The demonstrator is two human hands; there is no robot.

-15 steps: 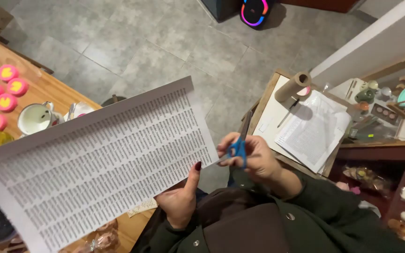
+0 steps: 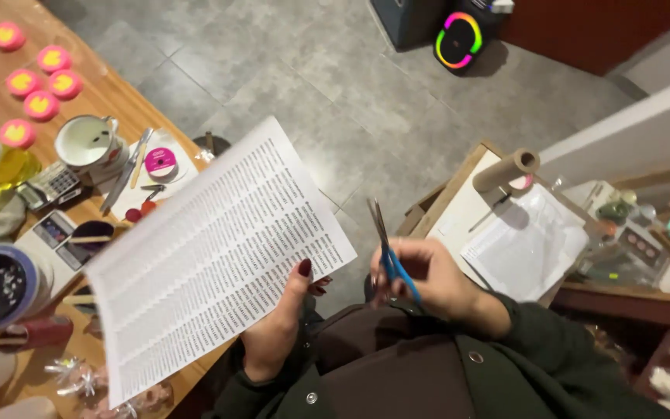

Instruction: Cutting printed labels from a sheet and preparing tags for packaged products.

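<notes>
My left hand (image 2: 273, 334) pinches the bottom edge of a printed sheet (image 2: 211, 256) that fans out toward ten o'clock. My right hand (image 2: 428, 283) wraps around blue scissors (image 2: 388, 252), blades almost closed, pointing at twelve o'clock. I think I'm about to cut, so the blades must open and meet the sheet's right edge; the gap over the floor (image 2: 304, 70) gives room, but the table (image 2: 102, 97) at nine o'clock is crowded.

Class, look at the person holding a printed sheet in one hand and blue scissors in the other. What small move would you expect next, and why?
Probably bringing the scissors to the near edge of the sheet. The left hand holds the sheet up by its lower corner, while the right hand grips the blue handles with the blades pointing up, apart from the paper and seemingly closed. No cut shows in the sheet yet.
</notes>
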